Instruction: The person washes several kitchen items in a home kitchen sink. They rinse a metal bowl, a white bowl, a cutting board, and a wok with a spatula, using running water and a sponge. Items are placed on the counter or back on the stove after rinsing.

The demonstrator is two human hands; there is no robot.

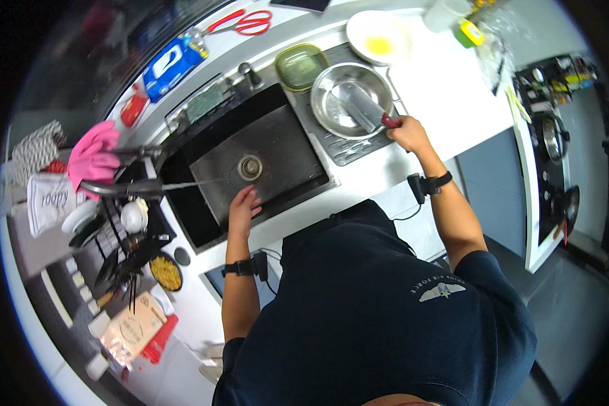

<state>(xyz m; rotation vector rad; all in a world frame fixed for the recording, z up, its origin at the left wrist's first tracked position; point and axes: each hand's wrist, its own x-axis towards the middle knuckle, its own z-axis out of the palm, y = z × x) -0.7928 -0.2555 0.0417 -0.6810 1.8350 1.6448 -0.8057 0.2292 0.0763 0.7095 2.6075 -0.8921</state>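
Note:
My right hand point(407, 133) grips the red handle of a kitchen cleaver point(359, 107). The cleaver's broad blade lies over a round stainless steel bowl point(330, 121), which rests on the grey ribbed drainboard mat point(346, 152). Whether blade and bowl touch, I cannot tell. Over the near side of the black sink point(289, 152) is my left hand point(243, 205), holding nothing, its fingers apart. A thin stream runs from the dark faucet point(122, 188) into the sink, short of the round drain strainer point(250, 167).
Behind the bowl are a green-rimmed glass dish point(302, 66) and a white plate point(370, 30) with yellow liquid. Red-handled scissors point(254, 23) and a blue wipes pack point(172, 68) lie along the ledge. Pink gloves point(95, 155) hang by the faucet. A dish rack point(106, 238) stands left.

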